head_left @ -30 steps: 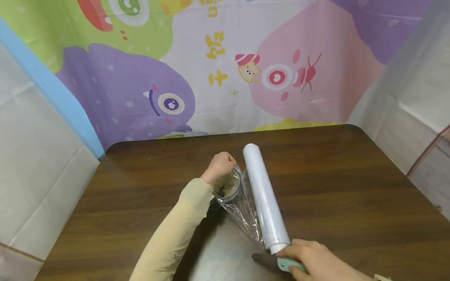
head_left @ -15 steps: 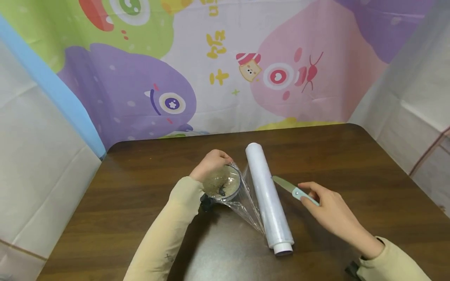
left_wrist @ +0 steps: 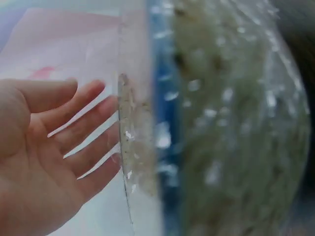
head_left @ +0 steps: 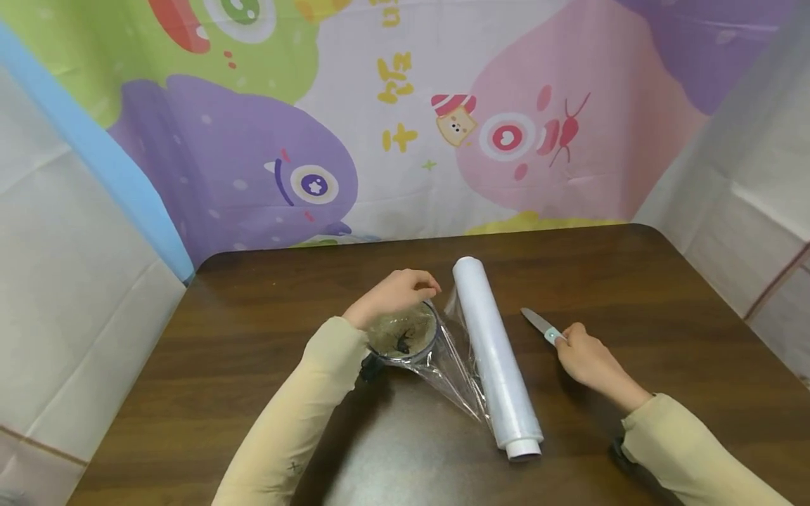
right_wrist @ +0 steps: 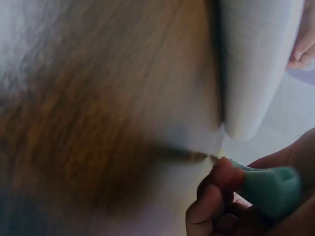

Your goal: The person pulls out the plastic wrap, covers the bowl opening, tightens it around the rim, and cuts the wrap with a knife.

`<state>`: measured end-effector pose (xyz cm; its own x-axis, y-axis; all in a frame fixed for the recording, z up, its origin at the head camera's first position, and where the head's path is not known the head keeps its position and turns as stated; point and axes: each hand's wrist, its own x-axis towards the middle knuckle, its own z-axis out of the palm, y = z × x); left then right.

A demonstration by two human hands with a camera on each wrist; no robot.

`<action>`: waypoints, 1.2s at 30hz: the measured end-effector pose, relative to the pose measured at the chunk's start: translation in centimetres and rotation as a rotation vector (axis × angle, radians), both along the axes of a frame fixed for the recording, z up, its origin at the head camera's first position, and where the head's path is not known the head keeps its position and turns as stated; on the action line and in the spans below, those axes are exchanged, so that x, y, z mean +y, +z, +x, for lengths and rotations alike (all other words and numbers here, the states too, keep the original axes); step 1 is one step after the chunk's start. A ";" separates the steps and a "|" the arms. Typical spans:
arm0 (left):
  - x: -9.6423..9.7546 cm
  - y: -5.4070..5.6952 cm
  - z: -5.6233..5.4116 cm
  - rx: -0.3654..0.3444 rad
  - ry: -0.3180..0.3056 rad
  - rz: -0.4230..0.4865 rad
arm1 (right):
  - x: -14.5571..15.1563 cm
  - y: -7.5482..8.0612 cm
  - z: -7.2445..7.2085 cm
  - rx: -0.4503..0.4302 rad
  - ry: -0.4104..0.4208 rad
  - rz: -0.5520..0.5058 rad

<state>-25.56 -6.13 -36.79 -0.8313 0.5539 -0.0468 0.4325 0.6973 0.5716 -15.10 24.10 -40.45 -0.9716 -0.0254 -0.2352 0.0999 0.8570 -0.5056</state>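
My left hand (head_left: 397, 292) is over the far side of a round bowl (head_left: 436, 339). In the left wrist view its fingers (left_wrist: 81, 130) are spread and nearly straight, with the tips at the clear film beside the bowl's blue rim (left_wrist: 169, 123). Cling film (head_left: 446, 376) covers the bowl, whose inside looks greenish with a dark patch, and stretches right toward a white cling film roll (head_left: 496, 351) lying on the table. To the right of the roll, my right hand (head_left: 588, 358) grips a knife (head_left: 538, 323) by its pale green handle (right_wrist: 275, 189), blade pointing away to the left.
The brown wooden table (head_left: 272, 309) ends at a cartoon-printed cloth (head_left: 405, 197) hanging behind it. Pale sheets (head_left: 69, 281) hang on both sides. The roll lies lengthwise between my two hands.
My right hand has carried the knife from the roll's near end to the right and away from me. My left hand has loosened from the film edge, its fingers now extended.
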 end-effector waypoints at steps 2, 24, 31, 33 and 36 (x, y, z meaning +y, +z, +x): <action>0.2 0.0 0.1 0.003 -0.071 -0.051 | 0.0 -0.3 -0.2 -0.013 0.005 0.019; -1.8 -1.8 -0.1 -0.104 -0.055 -0.107 | -0.9 1.3 -0.6 0.232 0.039 0.239; -2.3 -2.2 0.0 -0.132 0.016 -0.067 | -6.7 5.6 -0.6 0.291 0.196 -0.360; -2.3 -2.3 0.0 -0.124 0.031 -0.057 | -8.8 6.4 -0.5 0.086 0.218 -0.666; -2.2 -2.5 0.0 -0.109 0.046 -0.043 | -11.8 6.6 -0.7 -0.164 0.155 -0.953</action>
